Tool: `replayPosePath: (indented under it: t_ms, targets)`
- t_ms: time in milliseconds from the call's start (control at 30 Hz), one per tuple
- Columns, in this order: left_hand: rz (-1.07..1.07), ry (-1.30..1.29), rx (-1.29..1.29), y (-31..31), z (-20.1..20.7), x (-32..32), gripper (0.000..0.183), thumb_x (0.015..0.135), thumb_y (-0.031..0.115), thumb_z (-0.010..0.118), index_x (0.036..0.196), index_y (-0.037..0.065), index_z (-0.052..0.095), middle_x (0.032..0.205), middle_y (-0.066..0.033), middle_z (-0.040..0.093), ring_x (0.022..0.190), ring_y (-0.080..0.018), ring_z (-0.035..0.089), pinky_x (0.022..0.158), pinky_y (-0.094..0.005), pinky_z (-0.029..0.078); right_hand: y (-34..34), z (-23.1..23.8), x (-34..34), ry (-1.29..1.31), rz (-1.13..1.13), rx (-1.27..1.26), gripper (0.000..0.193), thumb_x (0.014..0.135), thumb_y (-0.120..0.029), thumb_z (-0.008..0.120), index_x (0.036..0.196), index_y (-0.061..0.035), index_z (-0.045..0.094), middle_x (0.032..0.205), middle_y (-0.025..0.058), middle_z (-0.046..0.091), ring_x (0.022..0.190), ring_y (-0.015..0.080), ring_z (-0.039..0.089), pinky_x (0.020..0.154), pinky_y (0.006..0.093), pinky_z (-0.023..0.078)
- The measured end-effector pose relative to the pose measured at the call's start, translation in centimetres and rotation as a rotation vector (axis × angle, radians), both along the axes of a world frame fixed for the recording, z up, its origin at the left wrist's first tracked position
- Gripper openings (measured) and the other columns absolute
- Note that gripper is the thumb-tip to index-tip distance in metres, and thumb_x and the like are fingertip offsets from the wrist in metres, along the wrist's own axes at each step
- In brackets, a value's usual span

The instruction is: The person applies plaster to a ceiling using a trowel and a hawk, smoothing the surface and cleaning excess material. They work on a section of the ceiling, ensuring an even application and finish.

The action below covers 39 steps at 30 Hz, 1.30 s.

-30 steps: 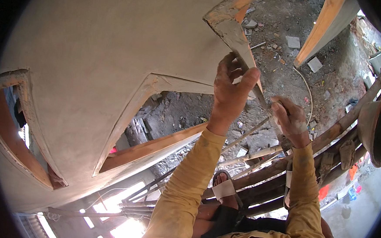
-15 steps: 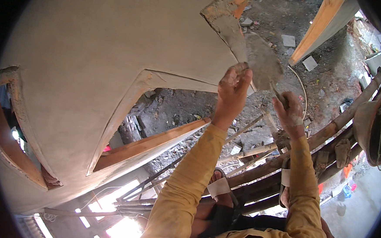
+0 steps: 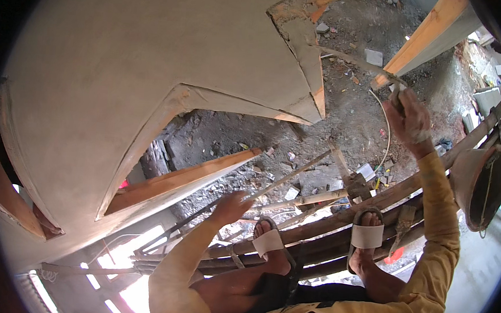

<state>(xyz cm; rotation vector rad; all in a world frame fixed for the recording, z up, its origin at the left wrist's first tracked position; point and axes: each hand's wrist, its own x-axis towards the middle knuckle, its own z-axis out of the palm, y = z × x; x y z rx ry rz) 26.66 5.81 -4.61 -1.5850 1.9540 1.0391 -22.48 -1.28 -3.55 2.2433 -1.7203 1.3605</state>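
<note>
My right hand point(image 3: 410, 120) is closed round the handle of a trowel point(image 3: 357, 61). The trowel's blade is seen nearly edge-on and points left, toward the jagged plaster edge beside a window opening. My left hand point(image 3: 230, 207) hangs low, below the wooden sill and left of my feet; it holds nothing that I can make out, and motion smears its fingers. A smooth grey plastered wall point(image 3: 125, 45) fills the upper left. Its plaster returns point(image 3: 239, 105) run along the openings.
I stand in sandals on several wooden poles point(image 3: 320, 235) laid as a scaffold. A bucket point(image 3: 478, 185) hangs at the right. Orange wooden frame members point(image 3: 421, 38) edge the openings. Below lies rubble-strewn ground point(image 3: 228, 138) with broken tile pieces and a thin pale hose point(image 3: 388, 139).
My right hand has moved right with the trowel, whose blade has turned from flat to edge-on. My left hand has dropped away from the wall corner, down and to the left.
</note>
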Motion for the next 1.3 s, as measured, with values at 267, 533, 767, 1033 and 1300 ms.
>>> replayPosePath:
  t_ms: [267, 533, 767, 1033, 1300]
  targets:
    - [0.532, -0.268, 0.053, 17.0, 2.0, 11.4, 0.046, 0.088, 0.042, 0.054, 0.114, 0.004, 0.058, 0.105, -0.0196, 0.063, 0.098, -0.0351, 0.060, 0.085, -0.0417, 0.047, -8.8, 4.6, -3.3, 0.351, 0.034, -0.092, 0.020, 0.080, -0.018, 0.069, 0.078, -0.0066, 0.052, 0.067, 0.0104, 0.055, 0.056, 0.0301, 0.056, 0.050, 0.0397, 0.045]
    - [0.781, -0.200, 0.101, 26.0, 0.3, 11.5, 0.045, 0.088, 0.041, 0.054, 0.113, 0.003, 0.058, 0.103, -0.0193, 0.064, 0.096, -0.0351, 0.061, 0.083, -0.0415, 0.047, -9.3, -1.7, -6.5, 0.446, -0.071, 0.244, 0.027, 0.083, -0.028, 0.064, 0.071, -0.0075, 0.051, 0.065, 0.0110, 0.056, 0.060, 0.0328, 0.058, 0.053, 0.0430, 0.046]
    - [0.835, -0.166, 0.094, 28.3, -0.6, 11.4, 0.043, 0.088, 0.039, 0.055, 0.112, 0.003, 0.059, 0.101, -0.0191, 0.064, 0.094, -0.0351, 0.061, 0.082, -0.0413, 0.048, -6.7, 2.1, -5.2, 0.277, -0.118, 0.233, 0.027, 0.084, -0.029, 0.063, 0.074, -0.0069, 0.051, 0.066, 0.0114, 0.057, 0.061, 0.0329, 0.059, 0.054, 0.0436, 0.047]
    - [0.848, -0.131, 0.101, 29.1, -1.4, 11.2, 0.042, 0.088, 0.038, 0.055, 0.111, 0.003, 0.059, 0.099, -0.0189, 0.065, 0.093, -0.0351, 0.062, 0.080, -0.0410, 0.048, -6.1, 1.0, -4.1, 0.385, -0.183, 0.337, 0.028, 0.086, -0.029, 0.061, 0.074, -0.0065, 0.050, 0.069, 0.0114, 0.059, 0.063, 0.0341, 0.060, 0.057, 0.0446, 0.048]
    - [0.882, -0.156, 0.125, 29.3, -1.3, 11.3, 0.041, 0.088, 0.037, 0.055, 0.110, 0.003, 0.059, 0.096, -0.0186, 0.065, 0.091, -0.0351, 0.062, 0.078, -0.0408, 0.048, -5.8, 4.9, -1.8, 0.193, -0.162, 0.158, 0.027, 0.085, -0.026, 0.062, 0.071, -0.0063, 0.050, 0.066, 0.0126, 0.057, 0.061, 0.0342, 0.059, 0.053, 0.0436, 0.046]
